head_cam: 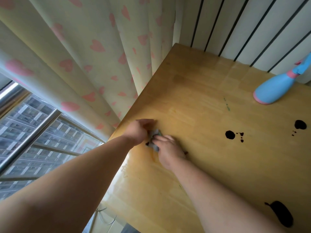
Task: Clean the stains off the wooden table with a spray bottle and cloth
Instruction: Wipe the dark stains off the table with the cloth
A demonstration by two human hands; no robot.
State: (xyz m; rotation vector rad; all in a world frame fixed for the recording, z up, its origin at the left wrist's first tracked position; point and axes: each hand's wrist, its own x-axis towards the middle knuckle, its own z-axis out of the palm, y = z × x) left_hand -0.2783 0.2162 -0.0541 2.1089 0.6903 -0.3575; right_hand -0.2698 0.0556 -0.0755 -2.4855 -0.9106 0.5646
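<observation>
Cloth: we see a small crumpled grey-green cloth [154, 135] lying on the wooden table [193, 105] near its left edge, bunched between our two hands.
Cloth to hands: the left hand [139, 130] sits at its upper left side and the right hand [168, 148] at its lower right side, both touching it, and only a small patch shows in the gap.
Stains: a small dark mark [147, 143] shows at the cloth's lower left edge. A round stain [230, 134] with droplets lies well to the right, another stain [300, 124] is farther right, and a long stain [281, 214] lies near the bottom right.
Spray bottle: the blue and pink bottle [276, 88] stands at the far right, well apart from both hands and next to the slatted wall [252, 31].
Edges: the table's left edge runs just beside the left hand, and a heart-print curtain [75, 56] hangs along it. A window rail [33, 132] lies beyond, lower left.
Open room: bare wood stretches from the hands to the far corner and to the right as far as the round stain.
Left grip: its fingers are curled in on the cloth's upper part. The fingertips are hidden behind the back of the hand.
Right grip: the fingers bend over the cloth and pinch it against the tabletop.
</observation>
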